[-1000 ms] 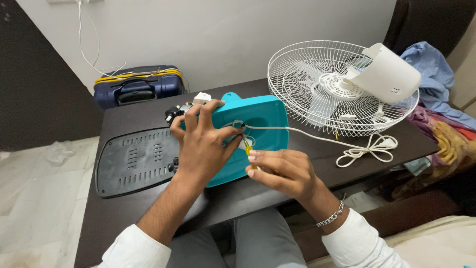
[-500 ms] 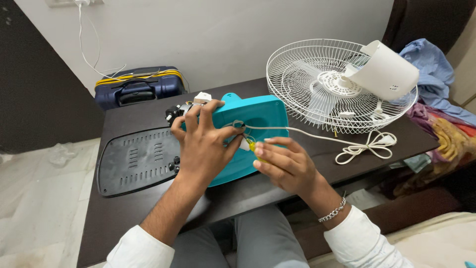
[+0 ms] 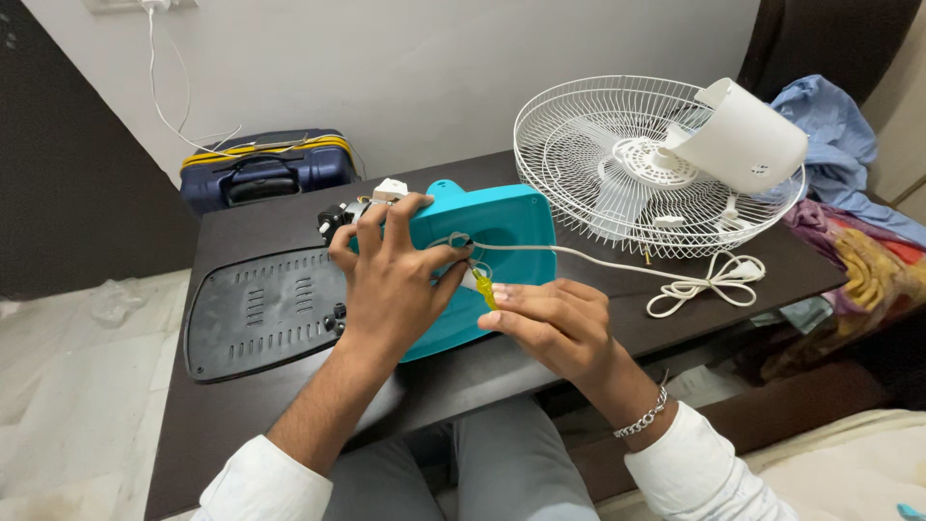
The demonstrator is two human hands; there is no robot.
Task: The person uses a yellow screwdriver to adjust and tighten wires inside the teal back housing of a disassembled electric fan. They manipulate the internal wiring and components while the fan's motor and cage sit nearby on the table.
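Screwdriver work on a teal fan housing [image 3: 502,241]

Left hand [image 3: 391,280] spread, pressing it down; right hand [image 3: 555,323] fingers pinch a yellow screwdriver [image 3: 482,287]; tip may slip, nicking the white cord [image 3: 598,262].

The fan housing [image 3: 502,241] lies at the middle of the surface [image 3: 241,415], with the left hand [image 3: 391,280] on it and the right hand [image 3: 555,323] at its near right edge. The base plate [image 3: 256,314] lies to its left, the fan guard [image 3: 627,169] to its far right, the coiled cord [image 3: 709,285] near the guard. A suitcase [image 3: 265,169] stands on the floor behind the surface.
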